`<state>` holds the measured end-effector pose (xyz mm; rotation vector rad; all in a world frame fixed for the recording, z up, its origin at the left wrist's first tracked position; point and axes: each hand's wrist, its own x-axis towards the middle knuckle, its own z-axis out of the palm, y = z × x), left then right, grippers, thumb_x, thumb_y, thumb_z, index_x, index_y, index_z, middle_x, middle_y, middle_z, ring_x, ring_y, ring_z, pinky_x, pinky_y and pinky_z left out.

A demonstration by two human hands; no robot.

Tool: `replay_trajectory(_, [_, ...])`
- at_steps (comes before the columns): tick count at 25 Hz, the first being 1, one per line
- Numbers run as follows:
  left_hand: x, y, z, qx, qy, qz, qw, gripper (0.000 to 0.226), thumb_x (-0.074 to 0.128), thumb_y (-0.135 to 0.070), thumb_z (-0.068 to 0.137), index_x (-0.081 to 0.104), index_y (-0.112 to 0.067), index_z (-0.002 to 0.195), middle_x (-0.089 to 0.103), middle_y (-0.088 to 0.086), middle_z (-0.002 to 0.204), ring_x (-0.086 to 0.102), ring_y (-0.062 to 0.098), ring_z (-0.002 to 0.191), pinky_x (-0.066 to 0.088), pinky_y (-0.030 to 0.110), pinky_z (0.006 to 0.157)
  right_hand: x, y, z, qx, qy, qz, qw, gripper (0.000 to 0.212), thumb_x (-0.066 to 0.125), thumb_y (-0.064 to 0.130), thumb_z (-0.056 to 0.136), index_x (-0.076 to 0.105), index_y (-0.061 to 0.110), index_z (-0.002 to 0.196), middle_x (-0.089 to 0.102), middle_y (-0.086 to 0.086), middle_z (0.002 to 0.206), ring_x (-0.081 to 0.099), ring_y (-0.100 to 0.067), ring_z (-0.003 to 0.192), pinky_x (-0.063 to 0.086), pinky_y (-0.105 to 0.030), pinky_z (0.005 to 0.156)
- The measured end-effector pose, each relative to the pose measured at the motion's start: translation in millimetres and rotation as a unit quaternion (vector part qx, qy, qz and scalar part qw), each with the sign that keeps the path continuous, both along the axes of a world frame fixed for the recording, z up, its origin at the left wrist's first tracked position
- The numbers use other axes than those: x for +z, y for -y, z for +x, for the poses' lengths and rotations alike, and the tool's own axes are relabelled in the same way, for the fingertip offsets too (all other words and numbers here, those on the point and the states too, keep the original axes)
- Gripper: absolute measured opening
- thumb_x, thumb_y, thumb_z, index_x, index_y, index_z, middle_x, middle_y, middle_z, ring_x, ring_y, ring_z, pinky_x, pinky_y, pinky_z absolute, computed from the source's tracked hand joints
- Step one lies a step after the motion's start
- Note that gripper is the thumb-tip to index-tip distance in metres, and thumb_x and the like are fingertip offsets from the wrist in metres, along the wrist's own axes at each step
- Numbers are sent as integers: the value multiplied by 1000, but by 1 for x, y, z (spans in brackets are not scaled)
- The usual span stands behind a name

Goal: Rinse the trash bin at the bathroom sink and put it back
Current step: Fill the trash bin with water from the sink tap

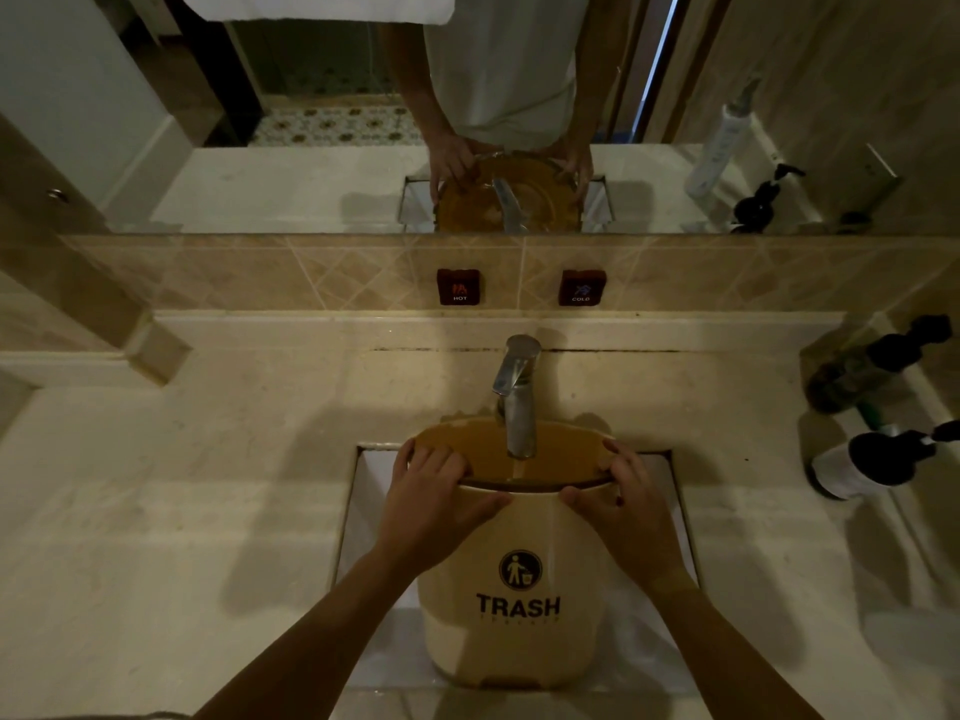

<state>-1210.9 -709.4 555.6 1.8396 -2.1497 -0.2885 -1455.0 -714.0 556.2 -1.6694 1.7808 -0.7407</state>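
Both hands, left hand point(434, 504) and right hand point(631, 506), grip the rim of the stiff plastic trash bin point(514, 605), likely slippery and heavier once wet.

A single wide-angle camera on the person's head looks forward and steeply down, close over the sink point(680, 517) and desk point(208, 485). The mirror point(311, 189) fills the top of its view.

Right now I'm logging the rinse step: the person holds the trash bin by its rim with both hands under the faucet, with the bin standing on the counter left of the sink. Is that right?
Not quite. The head view shows the trash bin in the sink basin, not on the counter. The rest holds: left hand and right hand grip its rim under the faucet.
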Motion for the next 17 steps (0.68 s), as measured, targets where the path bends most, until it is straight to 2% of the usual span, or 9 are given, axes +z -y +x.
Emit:
replay_trajectory(3, [-1,0,1,-1,-1,-4,1000,58,33,-80,82,54,-26,83,54,-10,86,53,14,92,33,47,109,3,0,1,5,-8,4,1000,87,59,76,56,59,13,115,40,3,145,40,0,109,39,-15,69])
replay_trajectory(5, [-1,-1,1,0,-4,-4,1000,59,32,-80,82,54,-26,83,54,-10,87,52,15,92,33,47,109,3,-1,2,6,-9,6,1000,88,62,77,56,58,13,117,40,2,146,39,-1,110,40,-19,71])
replay_trajectory(8, [1,-1,0,2,-9,-8,1000,59,31,-81,81,54,-26,82,53,-10,86,51,14,91,33,47,109,3,-1,2,2,-4,3,1000,89,52,78,56,59,12,115,41,1,145,39,-2,112,43,-23,77])
replay_trajectory(11, [0,-1,0,2,-9,-10,1000,57,34,-80,81,53,-26,82,53,-10,85,51,14,90,34,47,109,3,-1,2,0,-3,4,1000,86,51,77,56,59,13,113,41,2,145,40,-2,112,45,-25,78])
replay_trajectory(17, [-1,0,0,5,-3,-9,1000,63,28,-83,80,55,-25,83,56,-8,86,53,15,91,34,47,109,4,0,2,11,-4,-4,1000,83,51,77,57,60,13,110,42,2,144,41,-2,109,37,-10,68])
